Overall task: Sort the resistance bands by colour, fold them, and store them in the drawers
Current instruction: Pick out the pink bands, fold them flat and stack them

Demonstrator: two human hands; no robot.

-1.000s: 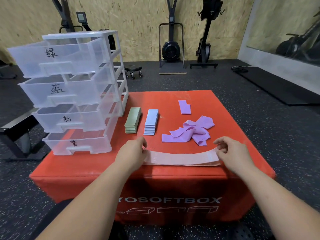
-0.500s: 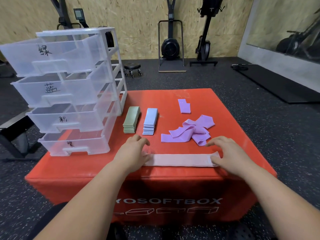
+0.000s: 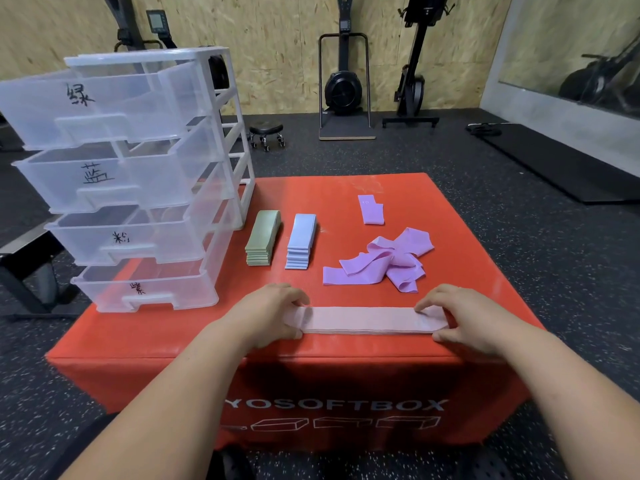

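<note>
Two stacks folded, centre frame: green bands [image 3: 262,237], blue bands [image 3: 300,242]. Pink bands [image 3: 363,320] flat at lower centre, left hand [image 3: 266,315] and right hand [image 3: 464,318] each pinching one end. Purple pile [image 3: 381,265], right of centre, mostly unfolded. Drawers [image 3: 121,188], upper left, pulled open, look empty.

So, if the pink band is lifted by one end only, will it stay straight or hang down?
Probably limp: the purple bands nearby lie crumpled. Likely light, as the pink band lies thin and flat on the red box. Its edge shows layers, which may slide apart.
</note>
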